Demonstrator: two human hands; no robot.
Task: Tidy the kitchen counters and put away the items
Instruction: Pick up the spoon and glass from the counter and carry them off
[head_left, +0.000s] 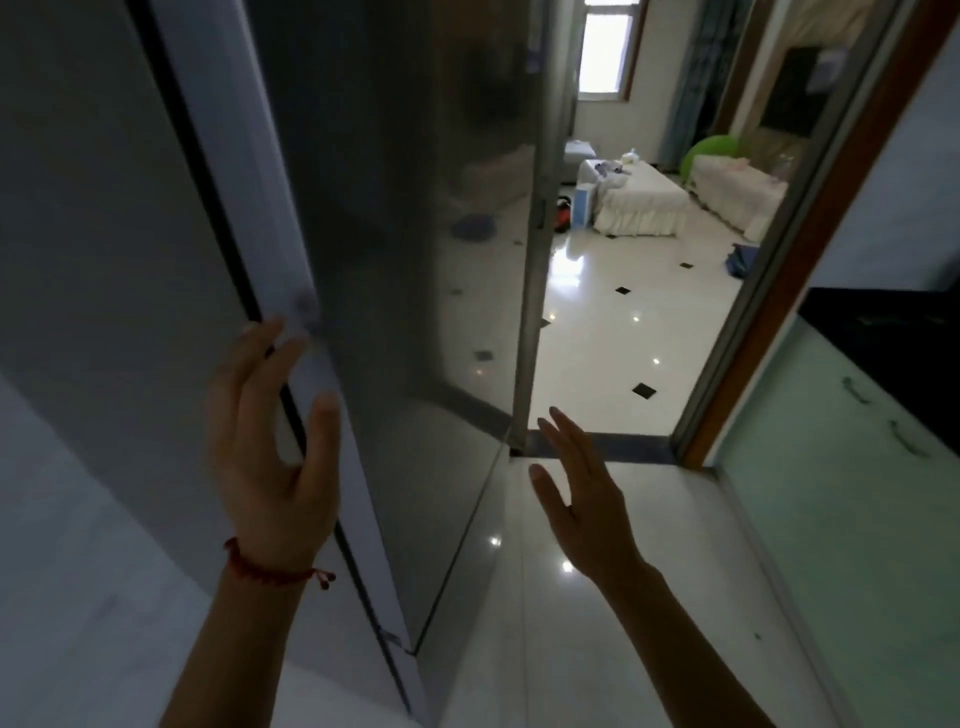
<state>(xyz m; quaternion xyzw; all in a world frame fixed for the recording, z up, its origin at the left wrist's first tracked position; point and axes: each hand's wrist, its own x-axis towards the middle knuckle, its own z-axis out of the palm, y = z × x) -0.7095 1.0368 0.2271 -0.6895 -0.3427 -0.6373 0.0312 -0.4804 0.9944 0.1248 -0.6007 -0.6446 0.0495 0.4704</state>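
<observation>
Upright fridge door (291, 218), left hand (265, 447) touching

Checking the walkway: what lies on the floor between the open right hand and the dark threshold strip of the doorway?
Nothing: in the head view, only bare glossy white floor tile separates the right hand from the dark threshold strip.

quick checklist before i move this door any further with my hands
1. Left hand on the door's pale edge frame: ok, fingers rest on it, open, no closed grip.
2. Right hand free: ok, open, holding nothing, apart from the door.
3. Fingers clear of the dark gap beside the frame: not ok, the left fingertips lie right at it.
4. Doorway floor clear: ok, bare glossy tiles.
5. Threshold track clear: ok, nothing on the visible part.
6. Which way the door travels: cannot tell.
</observation>
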